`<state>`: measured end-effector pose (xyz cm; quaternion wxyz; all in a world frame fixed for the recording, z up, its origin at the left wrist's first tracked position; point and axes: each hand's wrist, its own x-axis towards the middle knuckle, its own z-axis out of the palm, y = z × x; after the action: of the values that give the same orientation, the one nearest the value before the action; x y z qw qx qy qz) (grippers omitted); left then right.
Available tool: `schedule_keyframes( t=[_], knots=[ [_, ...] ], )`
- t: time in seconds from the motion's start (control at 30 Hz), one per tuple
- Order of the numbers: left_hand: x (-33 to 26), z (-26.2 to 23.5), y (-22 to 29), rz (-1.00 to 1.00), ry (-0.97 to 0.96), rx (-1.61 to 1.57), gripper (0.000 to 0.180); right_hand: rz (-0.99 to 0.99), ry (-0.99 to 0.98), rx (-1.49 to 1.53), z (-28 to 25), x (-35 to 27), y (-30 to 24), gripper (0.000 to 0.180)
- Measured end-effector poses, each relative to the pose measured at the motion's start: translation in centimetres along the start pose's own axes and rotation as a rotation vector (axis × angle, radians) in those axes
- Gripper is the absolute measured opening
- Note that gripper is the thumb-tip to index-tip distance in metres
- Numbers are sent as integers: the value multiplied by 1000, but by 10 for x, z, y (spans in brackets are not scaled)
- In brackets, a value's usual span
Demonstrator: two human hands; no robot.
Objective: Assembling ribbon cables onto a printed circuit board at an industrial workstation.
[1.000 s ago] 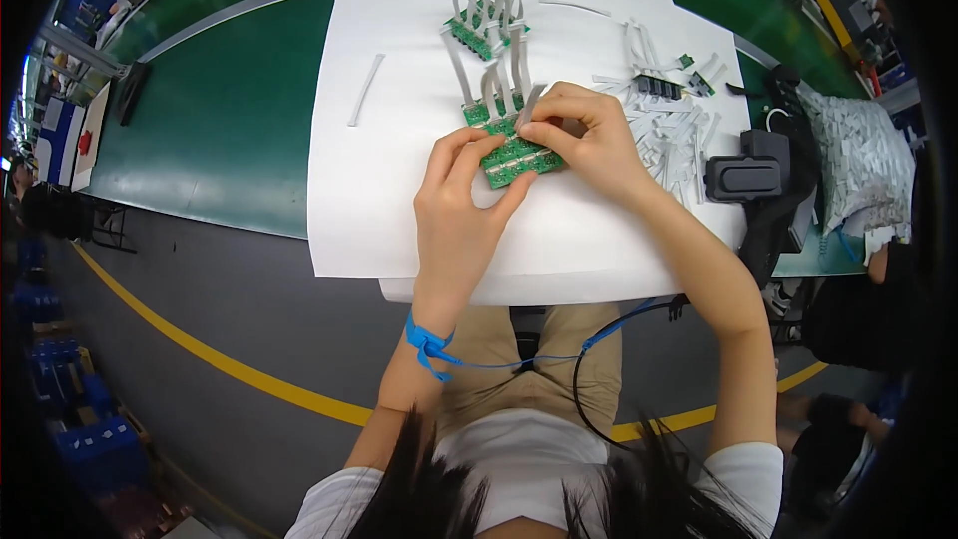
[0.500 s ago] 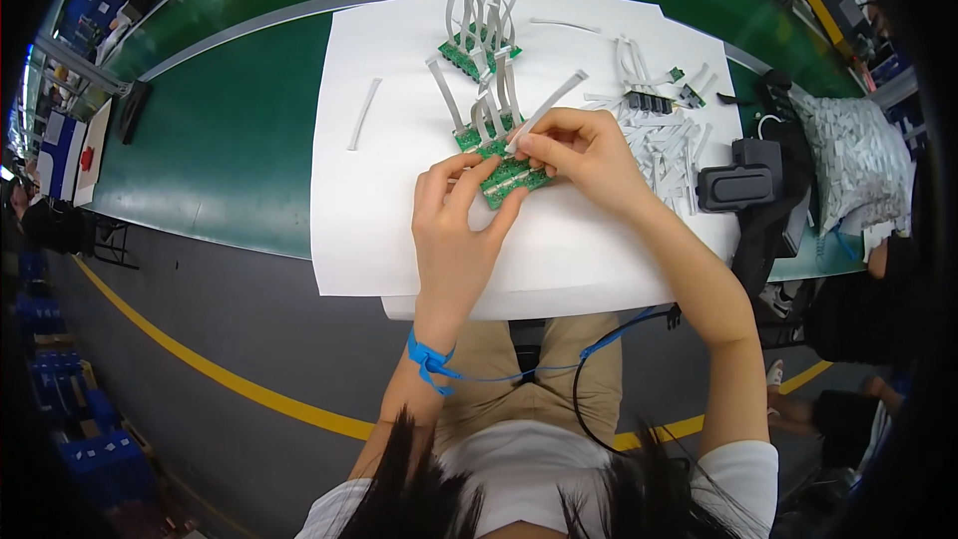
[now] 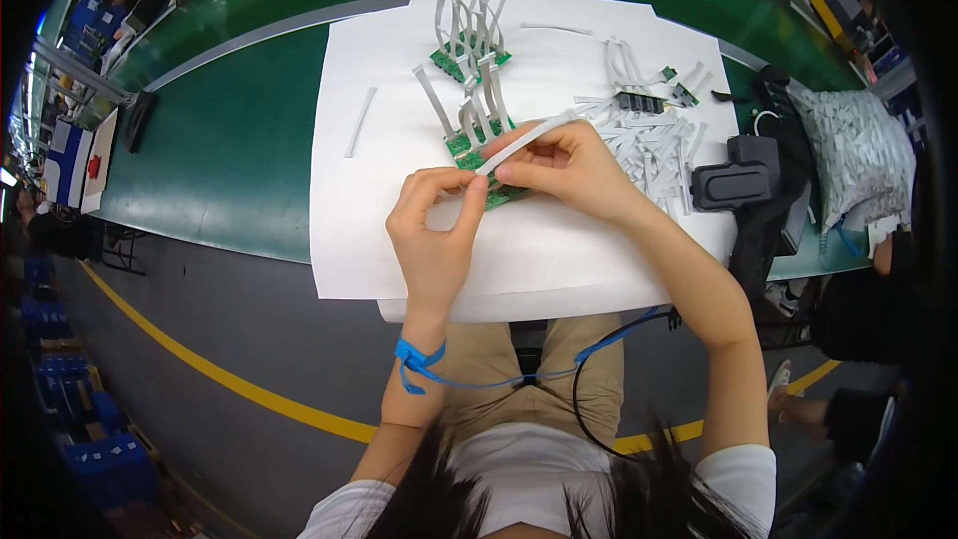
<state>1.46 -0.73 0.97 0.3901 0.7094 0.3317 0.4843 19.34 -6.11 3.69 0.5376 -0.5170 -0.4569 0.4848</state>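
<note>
A flat white ribbon cable [image 3: 527, 144] slants across my fingers above a green circuit board [image 3: 507, 194]. My right hand [image 3: 579, 172] is closed on the cable near its lower end. My left hand [image 3: 432, 225] pinches that same end between thumb and forefinger. Both hands hide much of the board, and I cannot tell whether the cable end touches it. Just beyond stands another green board section [image 3: 465, 148] with several white cables upright in it. Farther back lies a green board [image 3: 452, 64] with several upright cables.
A heap of loose white cables [image 3: 654, 165] lies right of my hands on the white sheet [image 3: 359, 240]. Behind it is a black connector strip [image 3: 639, 102] with cables. Single cables [image 3: 360, 123] lie apart. A black device [image 3: 733, 185] stands at the right edge, near a bag of cables [image 3: 863, 155].
The cable has tipped lower and its end has come up between my left thumb and forefinger. My left hand has shifted left, off the board's surface.
</note>
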Motion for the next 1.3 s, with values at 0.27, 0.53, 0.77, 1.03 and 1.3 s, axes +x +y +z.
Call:
schedule_keyframes(
  t=[0.27,0.53,0.77,1.03,1.3],
  knots=[
    [4,-8,-10,-18,-13,-2,9,-116,130,-286,-31,-1,-19,18],
    [12,-3,-6,-17,-10,-42,8,-499,73,-952,-27,-3,-12,13],
    [7,-1,4,51,-8,171,21,-201,-16,-492,-26,3,-28,15],
    [-6,3,2,115,-162,257,37,-250,31,-551,-16,12,-5,13],
    [-6,0,-3,122,-171,226,37,-313,44,-686,-19,13,-4,10]
  ],
)
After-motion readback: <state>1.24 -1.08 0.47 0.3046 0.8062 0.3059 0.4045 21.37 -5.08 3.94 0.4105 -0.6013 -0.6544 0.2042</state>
